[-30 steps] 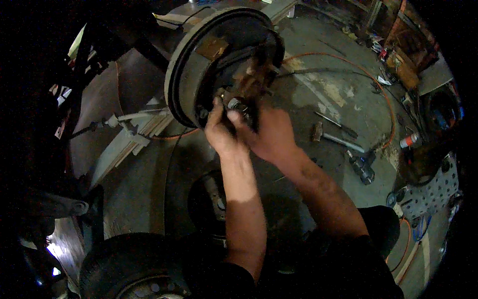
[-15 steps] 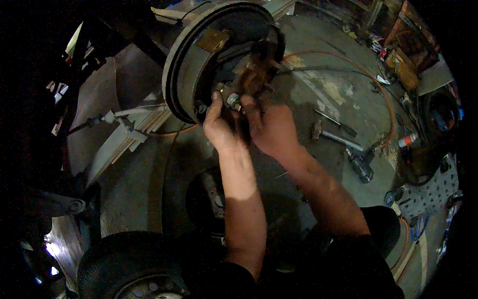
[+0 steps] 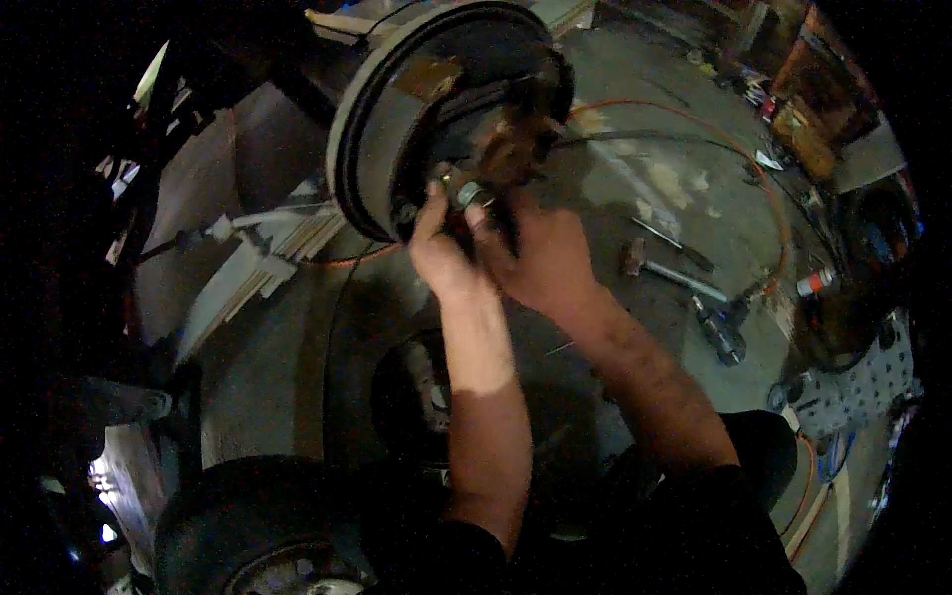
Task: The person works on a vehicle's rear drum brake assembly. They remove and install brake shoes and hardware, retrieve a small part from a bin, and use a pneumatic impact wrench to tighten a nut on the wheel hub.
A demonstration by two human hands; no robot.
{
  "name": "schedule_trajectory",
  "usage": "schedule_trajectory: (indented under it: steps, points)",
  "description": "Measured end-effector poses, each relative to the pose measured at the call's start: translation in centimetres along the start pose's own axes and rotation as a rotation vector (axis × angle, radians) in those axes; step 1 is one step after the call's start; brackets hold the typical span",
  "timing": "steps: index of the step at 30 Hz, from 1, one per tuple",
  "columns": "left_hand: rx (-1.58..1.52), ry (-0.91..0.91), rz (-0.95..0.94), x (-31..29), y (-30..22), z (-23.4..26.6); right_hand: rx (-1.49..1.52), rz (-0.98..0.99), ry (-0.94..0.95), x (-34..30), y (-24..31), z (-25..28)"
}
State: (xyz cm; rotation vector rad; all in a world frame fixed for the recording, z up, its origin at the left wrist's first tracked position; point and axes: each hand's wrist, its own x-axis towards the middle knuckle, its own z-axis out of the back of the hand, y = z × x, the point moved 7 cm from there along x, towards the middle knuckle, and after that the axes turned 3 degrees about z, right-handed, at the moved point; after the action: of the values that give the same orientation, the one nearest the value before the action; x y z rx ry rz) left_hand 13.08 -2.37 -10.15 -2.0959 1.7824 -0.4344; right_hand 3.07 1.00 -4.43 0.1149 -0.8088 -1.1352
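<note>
A brake assembly with a round backing plate stands in front of me, a rusty hub at its middle. At its lower edge both hands work close together. My left hand has its thumb up against the brake parts; its other fingers are hidden, and what it pinches is too dark to name. My right hand is closed around a small silver cylindrical piece, which sticks out past the thumb toward the brake. A little brassy spot shows between the hands and the plate.
A hammer, a screwdriver and a dark power tool lie on the floor at right. An orange hose curves behind them. A spray can lies farther right. A tire is at lower left, boards beyond it.
The silver piece in my right hand has tilted, and the right thumb has shifted slightly left beneath it. My left hand stays at nearly the same place. The whole view has shifted a little.
</note>
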Motion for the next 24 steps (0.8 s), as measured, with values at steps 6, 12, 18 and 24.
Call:
schedule_trajectory:
  steps: [6,12,18,24]
  points:
    - [0.147,-0.298,0.103,-0.6,-1.5,3.1,-0.038,0.060,-0.051,-0.3,0.5,-2.5]
    - [0.354,-0.261,-0.118,-0.2,-2.4,3.3,0.138,-0.056,0.005,0.5,-6.1,-2.9]
    - [0.400,-0.268,-0.225,1.0,-0.9,4.0,-0.007,0.036,-0.114,1.8,-9.3,-0.2]
    - [0.463,-0.254,-0.263,2.9,1.8,2.9,-0.034,0.067,-0.054,2.3,-10.4,-0.5]
